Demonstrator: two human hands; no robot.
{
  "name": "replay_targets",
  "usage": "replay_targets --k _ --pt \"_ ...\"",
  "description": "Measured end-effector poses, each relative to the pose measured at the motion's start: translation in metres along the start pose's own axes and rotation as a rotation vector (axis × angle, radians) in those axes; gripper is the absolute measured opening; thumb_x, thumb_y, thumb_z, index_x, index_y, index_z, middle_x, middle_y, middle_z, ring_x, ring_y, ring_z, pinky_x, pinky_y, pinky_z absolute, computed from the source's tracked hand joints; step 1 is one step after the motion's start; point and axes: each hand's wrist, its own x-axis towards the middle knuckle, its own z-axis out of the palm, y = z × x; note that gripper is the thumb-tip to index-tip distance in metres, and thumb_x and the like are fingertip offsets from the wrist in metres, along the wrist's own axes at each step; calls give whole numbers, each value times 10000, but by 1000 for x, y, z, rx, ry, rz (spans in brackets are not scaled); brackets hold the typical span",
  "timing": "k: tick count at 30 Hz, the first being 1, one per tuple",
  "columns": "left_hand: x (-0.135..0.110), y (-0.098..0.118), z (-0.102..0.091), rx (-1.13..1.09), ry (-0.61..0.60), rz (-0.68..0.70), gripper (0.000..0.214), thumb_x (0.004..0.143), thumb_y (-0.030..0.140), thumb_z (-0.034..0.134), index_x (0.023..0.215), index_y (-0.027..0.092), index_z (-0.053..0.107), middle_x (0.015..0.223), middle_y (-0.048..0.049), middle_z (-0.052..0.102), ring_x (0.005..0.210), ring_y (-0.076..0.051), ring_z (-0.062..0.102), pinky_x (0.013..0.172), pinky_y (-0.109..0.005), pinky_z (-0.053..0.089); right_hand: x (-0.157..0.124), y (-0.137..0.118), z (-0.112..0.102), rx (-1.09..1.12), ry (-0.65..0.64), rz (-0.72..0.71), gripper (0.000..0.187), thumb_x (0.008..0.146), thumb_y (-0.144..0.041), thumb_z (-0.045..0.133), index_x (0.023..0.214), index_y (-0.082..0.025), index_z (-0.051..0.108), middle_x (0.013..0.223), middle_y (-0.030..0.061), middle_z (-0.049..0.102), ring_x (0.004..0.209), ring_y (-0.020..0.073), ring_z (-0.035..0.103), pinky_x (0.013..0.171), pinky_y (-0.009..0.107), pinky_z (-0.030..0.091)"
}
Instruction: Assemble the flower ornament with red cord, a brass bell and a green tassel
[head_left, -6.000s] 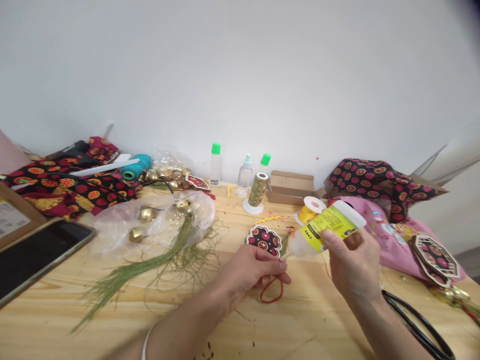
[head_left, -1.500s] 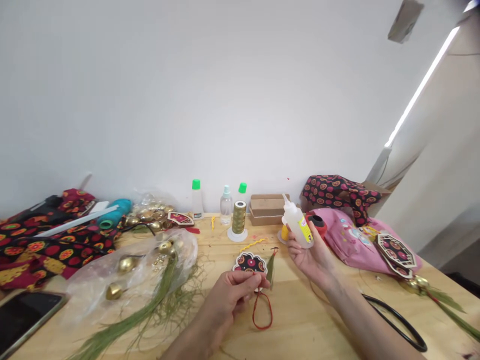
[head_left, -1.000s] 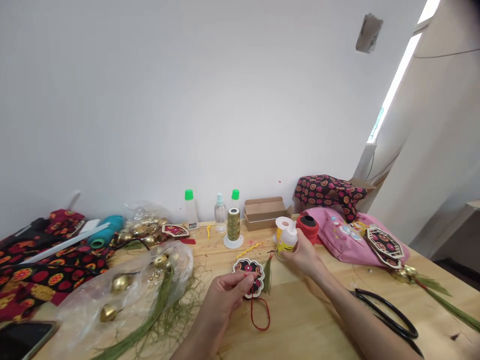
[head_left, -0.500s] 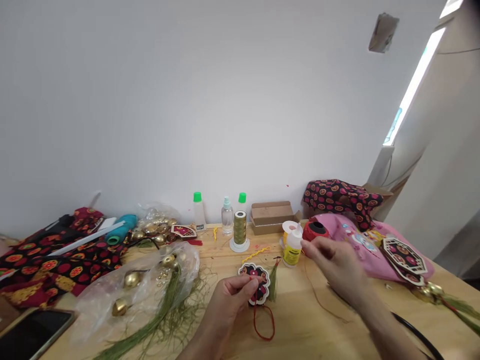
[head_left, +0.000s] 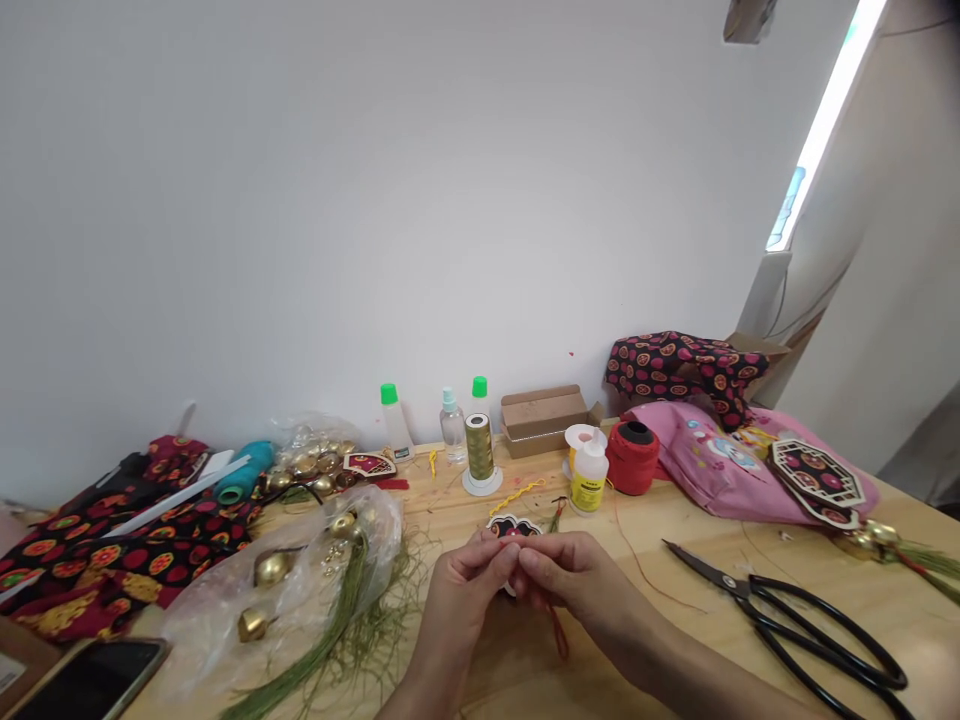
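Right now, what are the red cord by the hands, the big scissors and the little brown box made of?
The red cord looks like twisted thread, thin and bendy. The big scissors seem to have dark metal blades; their glossy black handles might be metal or plastic-coated. The little brown box looks like cardboard, dull with folded flaps.

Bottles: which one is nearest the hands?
The yellow-labelled bottle, beside the red spool; the other three bottles all stand farther back.

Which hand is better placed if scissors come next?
Right, probably. The scissors lie right of the right hand, handles at the near end; the left hand would have to reach across. Both hands are close together by the red cord.
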Motion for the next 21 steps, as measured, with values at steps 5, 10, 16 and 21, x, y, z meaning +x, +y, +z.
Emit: replay_targets --k 5,10,16,21 --pt "0 -1 0 -42 54 -17 153 641 318 670 614 171 702 592 20 517 681 -129 479 686 -220 377 1 0 1 -71 28 -10 331 671 -436 619 590 -117 653 532 -9 548 471 62 407 483 192 294" --pt "-1 -3 -1 -119 83 3 147 627 302 688 707 181 713 622 23 527 676 -119 483 651 -207 383 0 -1 1 -52 11 -12 337 673 -443 615 582 -120 650 529 -7 557 457 60 414 482 188 304" --pt "-3 0 -1 -222 65 -23 139 616 278 698 571 148 683 570 37 471 588 -90 454 567 -192 379 2 3 1 -32 -35 -2 322 687 -430 611 608 -121 654 542 -9 568 459 54 430 489 178 320" --pt "-2 -4 -4 -314 79 -62 253 592 265 715 427 126 584 505 56 412 491 -60 385 495 -181 350 6 2 2 -43 -69 23 321 666 -432 627 613 -116 650 539 -9 579 450 49 440 482 175 327"
